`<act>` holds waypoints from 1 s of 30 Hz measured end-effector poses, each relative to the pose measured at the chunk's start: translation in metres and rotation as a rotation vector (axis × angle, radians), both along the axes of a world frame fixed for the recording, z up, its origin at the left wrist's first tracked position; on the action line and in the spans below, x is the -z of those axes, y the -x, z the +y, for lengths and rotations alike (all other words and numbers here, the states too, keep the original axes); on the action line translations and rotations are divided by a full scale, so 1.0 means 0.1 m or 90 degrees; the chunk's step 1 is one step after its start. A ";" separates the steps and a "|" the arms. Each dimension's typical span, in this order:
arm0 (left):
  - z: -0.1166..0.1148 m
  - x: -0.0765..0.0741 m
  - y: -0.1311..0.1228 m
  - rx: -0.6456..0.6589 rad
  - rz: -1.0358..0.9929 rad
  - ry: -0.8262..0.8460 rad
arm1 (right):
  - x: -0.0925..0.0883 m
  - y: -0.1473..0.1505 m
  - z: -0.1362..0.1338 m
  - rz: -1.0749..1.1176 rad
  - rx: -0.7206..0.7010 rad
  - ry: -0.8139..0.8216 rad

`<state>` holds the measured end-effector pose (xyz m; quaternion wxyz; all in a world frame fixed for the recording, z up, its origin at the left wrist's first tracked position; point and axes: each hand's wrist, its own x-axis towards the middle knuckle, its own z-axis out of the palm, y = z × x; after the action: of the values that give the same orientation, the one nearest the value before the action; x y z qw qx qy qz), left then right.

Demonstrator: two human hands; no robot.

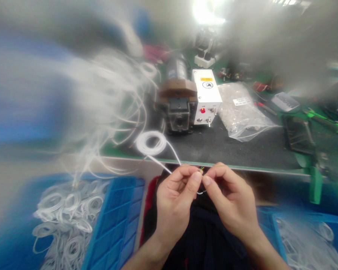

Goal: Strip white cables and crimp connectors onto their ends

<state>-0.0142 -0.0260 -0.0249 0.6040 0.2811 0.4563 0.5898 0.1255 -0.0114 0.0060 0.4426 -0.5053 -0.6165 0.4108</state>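
Observation:
My left hand [178, 195] and my right hand [228, 193] meet just off the bench's front edge, thumbs and forefingers pinched close together. Between them show the thin coloured wires [202, 169] at the end of a white cable, with green and yellow strands poking up. From my left hand the cable runs back to its coil [151, 143], lying on the black mat. The left fingers close on the cable's end. My right fingertips pinch at the wires; exactly which ones is hidden. A short white piece with a bare-looking tip hangs below the fingertips.
Behind the coil stands a dark machine [178, 108] beside a white control box [207, 95] with a lit red button. A clear plastic bag [242, 108] lies to its right. Blue crates [115, 213] hold coiled white cables at lower left; another crate [278, 240] stands at lower right.

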 end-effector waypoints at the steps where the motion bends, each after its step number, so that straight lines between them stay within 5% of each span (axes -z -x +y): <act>1: 0.01 -0.01 0.01 0.007 0.010 -0.001 | 0.00 -0.01 0.00 -0.009 0.001 -0.008; 9: 0.10 -0.17 0.11 0.116 0.163 -0.030 | -0.02 -0.17 0.08 -0.105 -0.025 -0.038; 19: 0.14 -0.15 0.16 0.203 0.217 -0.048 | -0.02 -0.23 0.08 -0.091 -0.030 0.008; 30: 0.12 -0.19 0.09 0.172 0.290 -0.086 | -0.02 -0.35 0.12 0.040 -0.055 0.113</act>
<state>-0.0230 -0.0141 -0.0056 0.5393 0.5042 0.4983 0.4545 0.1606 0.0006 0.0085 0.3973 -0.5022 -0.5847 0.4981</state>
